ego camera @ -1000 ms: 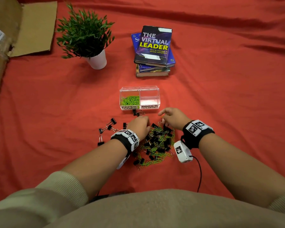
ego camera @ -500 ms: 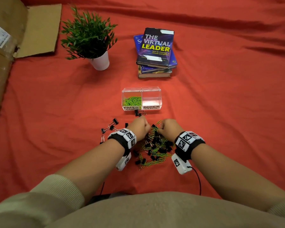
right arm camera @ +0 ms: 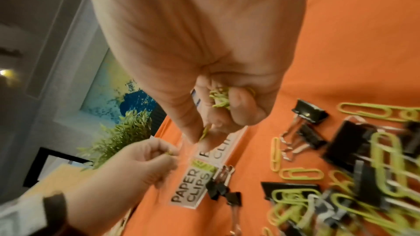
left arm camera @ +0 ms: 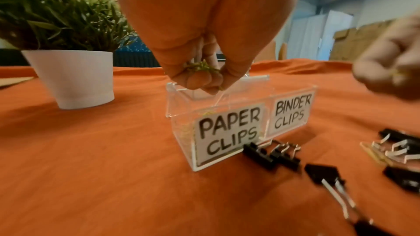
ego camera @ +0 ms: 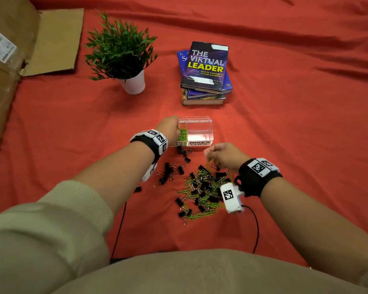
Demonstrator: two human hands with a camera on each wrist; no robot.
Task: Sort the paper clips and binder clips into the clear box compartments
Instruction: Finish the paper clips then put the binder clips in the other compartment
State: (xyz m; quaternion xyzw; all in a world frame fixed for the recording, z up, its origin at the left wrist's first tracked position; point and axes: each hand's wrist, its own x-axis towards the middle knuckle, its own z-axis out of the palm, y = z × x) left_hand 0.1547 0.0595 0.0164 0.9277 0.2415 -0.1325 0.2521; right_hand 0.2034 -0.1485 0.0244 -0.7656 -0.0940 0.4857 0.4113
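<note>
A clear two-compartment box stands on the red cloth, labelled PAPER CLIPS on the left and BINDER CLIPS on the right. Green paper clips lie in its left compartment; the right one looks empty. My left hand hovers over the left compartment, its fingers curled round green paper clips. My right hand is raised just above the mixed pile of green paper clips and black binder clips, and grips a bunch of green paper clips.
Loose black binder clips lie left of the pile and at the box's front. A potted plant and a stack of books stand behind the box. Cardboard lies at the far left. A cable trails from my right wrist.
My left hand has left the pile and moved forward over the box's paper clip compartment, carrying green clips. My right hand has lifted from the pile with clips in its fingers.
</note>
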